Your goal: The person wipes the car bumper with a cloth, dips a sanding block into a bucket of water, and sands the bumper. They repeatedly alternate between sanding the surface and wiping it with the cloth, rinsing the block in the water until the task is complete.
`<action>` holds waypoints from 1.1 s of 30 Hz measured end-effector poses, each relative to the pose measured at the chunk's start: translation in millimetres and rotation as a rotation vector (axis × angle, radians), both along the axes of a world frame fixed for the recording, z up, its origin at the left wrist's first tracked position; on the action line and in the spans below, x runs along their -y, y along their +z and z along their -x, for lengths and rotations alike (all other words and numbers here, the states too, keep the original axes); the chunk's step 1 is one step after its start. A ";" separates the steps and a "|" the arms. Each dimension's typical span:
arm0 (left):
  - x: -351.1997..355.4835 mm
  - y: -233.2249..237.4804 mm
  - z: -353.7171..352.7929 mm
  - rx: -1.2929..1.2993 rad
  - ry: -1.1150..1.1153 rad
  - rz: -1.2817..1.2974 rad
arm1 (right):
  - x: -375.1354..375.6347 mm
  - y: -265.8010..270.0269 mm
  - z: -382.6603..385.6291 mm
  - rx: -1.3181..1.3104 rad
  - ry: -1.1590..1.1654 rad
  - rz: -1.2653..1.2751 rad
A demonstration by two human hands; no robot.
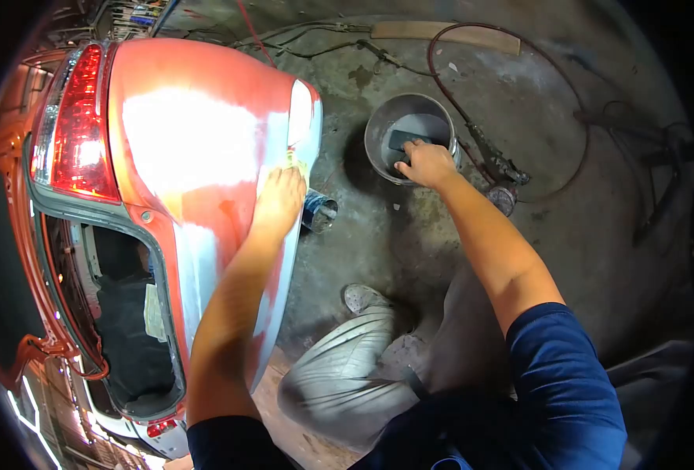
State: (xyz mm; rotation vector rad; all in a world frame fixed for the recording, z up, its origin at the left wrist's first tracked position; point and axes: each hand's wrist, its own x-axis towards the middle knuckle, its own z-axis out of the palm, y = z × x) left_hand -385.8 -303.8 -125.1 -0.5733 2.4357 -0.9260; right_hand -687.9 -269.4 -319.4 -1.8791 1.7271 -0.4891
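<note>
My right hand reaches over a grey bucket and grips a dark, flat sanding block by its edge. Cloudy water fills the bottom of the bucket. Against the side of a red car body, near its outer edge, rests my left hand. Its fingers are closed on a small yellow-green piece, partly hidden, whose kind I cannot make out. Around it the panel shows whitish, sanded-looking patches and a strong glare.
A blue can stands on the concrete floor beside the car. Beyond the bucket, a hose loops around, with a tool-like end near the bucket. A wooden board lies at the back. The tail light is at left.
</note>
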 end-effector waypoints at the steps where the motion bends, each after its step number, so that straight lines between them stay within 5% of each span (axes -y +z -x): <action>1: -14.7 4.3 -9.3 -0.072 -0.010 -0.053 | 1.7 0.7 0.1 0.011 -0.013 0.004; 2: -29.5 5.8 -21.0 -0.144 -0.020 -0.106 | 2.7 3.2 0.7 0.018 -0.023 -0.001; 4: -60.0 -21.5 -68.0 -0.381 0.300 -0.283 | 1.6 6.0 0.2 0.037 -0.046 -0.017; 8: -139.1 -18.5 -131.5 0.047 0.214 -0.194 | 0.7 13.3 3.2 0.150 -0.093 -0.043; 11: -157.1 41.0 -80.8 0.227 0.438 -0.395 | 4.0 5.1 2.0 0.184 -0.126 -0.038; 13: -156.1 99.9 -16.8 0.078 0.558 -0.491 | 6.0 7.5 0.3 0.188 -0.160 -0.064; 14: -159.9 111.7 -9.6 -0.325 0.354 -0.324 | 7.3 5.6 -0.1 0.195 -0.159 -0.050; 17: -103.6 204.2 19.9 -0.603 0.104 -0.393 | 9.4 1.3 -2.0 0.236 -0.204 0.026; 24: -39.7 389.7 114.1 -1.384 0.403 -0.234 | 23.1 -16.0 3.0 0.474 -0.275 0.032; 26: 26.4 409.3 77.6 -1.009 -0.316 0.333 | 22.5 -11.4 7.5 0.603 -0.319 -0.084; 28: 47.2 423.7 56.4 -1.037 -0.335 0.441 | 25.6 -5.0 7.6 0.832 -0.375 -0.268; 30: 55.0 431.6 38.8 -1.465 0.341 0.038 | 28.9 -4.7 -5.6 1.222 -0.519 -0.343; 33: 93.1 425.5 -3.0 -0.279 0.184 0.792 | 17.7 31.0 -43.9 1.430 -0.564 -0.211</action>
